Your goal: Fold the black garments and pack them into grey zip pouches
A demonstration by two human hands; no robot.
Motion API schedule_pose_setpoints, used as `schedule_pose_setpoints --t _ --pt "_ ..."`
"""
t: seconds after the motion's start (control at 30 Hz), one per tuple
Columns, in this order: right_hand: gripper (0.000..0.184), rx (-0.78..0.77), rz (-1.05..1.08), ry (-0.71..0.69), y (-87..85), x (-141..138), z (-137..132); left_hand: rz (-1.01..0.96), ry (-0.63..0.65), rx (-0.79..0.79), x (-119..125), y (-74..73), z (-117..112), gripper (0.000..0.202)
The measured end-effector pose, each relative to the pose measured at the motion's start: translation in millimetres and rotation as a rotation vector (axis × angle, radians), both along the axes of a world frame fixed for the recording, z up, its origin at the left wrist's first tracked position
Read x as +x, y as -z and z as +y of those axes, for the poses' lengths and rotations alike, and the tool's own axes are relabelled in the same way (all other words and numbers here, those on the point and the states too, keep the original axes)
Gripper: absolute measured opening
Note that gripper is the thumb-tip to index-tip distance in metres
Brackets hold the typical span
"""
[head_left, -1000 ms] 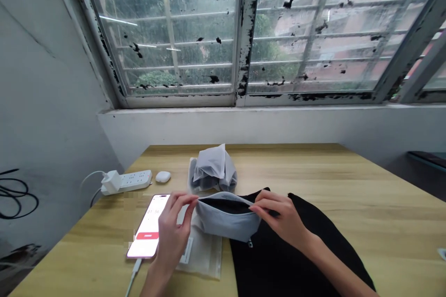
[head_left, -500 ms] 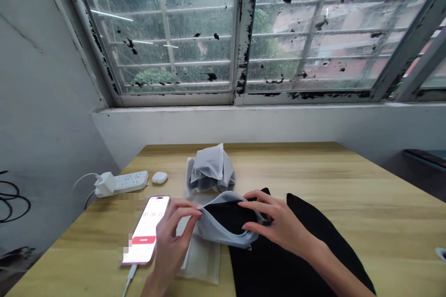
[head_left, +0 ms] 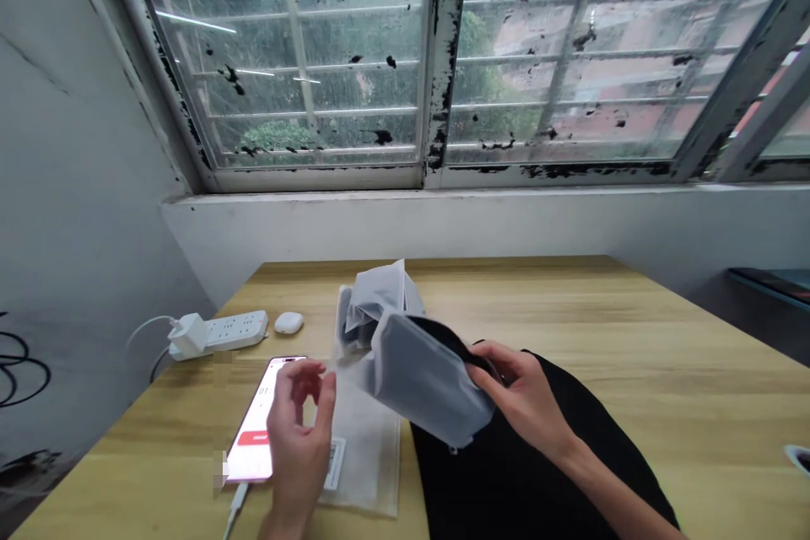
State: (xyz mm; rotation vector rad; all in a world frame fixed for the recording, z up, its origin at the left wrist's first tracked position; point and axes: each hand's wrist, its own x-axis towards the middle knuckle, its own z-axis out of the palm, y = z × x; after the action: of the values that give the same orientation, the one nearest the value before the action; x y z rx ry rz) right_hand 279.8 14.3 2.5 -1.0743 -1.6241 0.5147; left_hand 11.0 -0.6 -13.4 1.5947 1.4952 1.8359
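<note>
Gripping the grey pouch (head_left: 421, 380) at its upper rim, the right hand (head_left: 525, 401) keeps it lifted clear of the surface (head_left: 664, 388) and tipped, so its broad flat side faces the camera and its body hangs down toward the left; the right fingers (head_left: 490, 354) are pressed together on the rim, thumb on the near side, which seems to be what keeps the soft fabric from folding up. A dark lining or dark cloth shows along the pouch's top edge, though how much lies inside cannot be told from this angle, and a small zip pull dangles at its lowest corner. The left hand (head_left: 297, 430) hovers just beside the pouch without touching it, its fingers (head_left: 316, 380) loosely curled and a little spread, pinching nothing that can be made out. Beneath the right forearm a black cloth (head_left: 506, 481) lies spread flat, and under the left hand sits a flat clear packet (head_left: 367, 456) with a printed label, apparently empty. Behind the pouch stands a frosted bag (head_left: 380, 295), crumpled and upright, with something dark bundled in it. A phone (head_left: 256, 430) lies face up at the left with a cable (head_left: 235, 510) plugged in at its near end, probably kept there to be close to the power strip (head_left: 234, 327), and a small white case (head_left: 288, 322) rests just beside that strip
</note>
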Motion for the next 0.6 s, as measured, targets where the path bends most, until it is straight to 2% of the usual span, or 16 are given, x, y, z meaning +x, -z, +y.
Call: schedule_pose_setpoints --t 0.1,0.2,0.27,0.33,0.43,0.6 --pt "0.036 -0.15 0.204 -0.062 0.4 -7 -3 0.07 0.074 -0.095 7 -6.4 -9 0.034" --pt "0.043 -0.28 0.322 -0.142 6.9 -18 -9 0.181 0.274 -0.191 18 -12.0 -16 0.043" --pt "0.045 -0.344 0.362 -0.196 13.2 -25 -12 0.186 0.3 -0.194 23 -13.1 -16 0.047" --pt "0.044 -0.377 0.377 -0.252 18.3 -28 -13 0.176 0.271 -0.181 25 -12.7 -14 0.048" --pt "0.042 -0.327 0.302 -0.277 19.6 -28 -12 0.162 0.235 -0.208 21 -11.7 -9 0.045" --pt "0.036 -0.149 0.213 -0.181 10.4 -26 -12 0.15 0.161 -0.274 9 -13.4 -4 0.045"
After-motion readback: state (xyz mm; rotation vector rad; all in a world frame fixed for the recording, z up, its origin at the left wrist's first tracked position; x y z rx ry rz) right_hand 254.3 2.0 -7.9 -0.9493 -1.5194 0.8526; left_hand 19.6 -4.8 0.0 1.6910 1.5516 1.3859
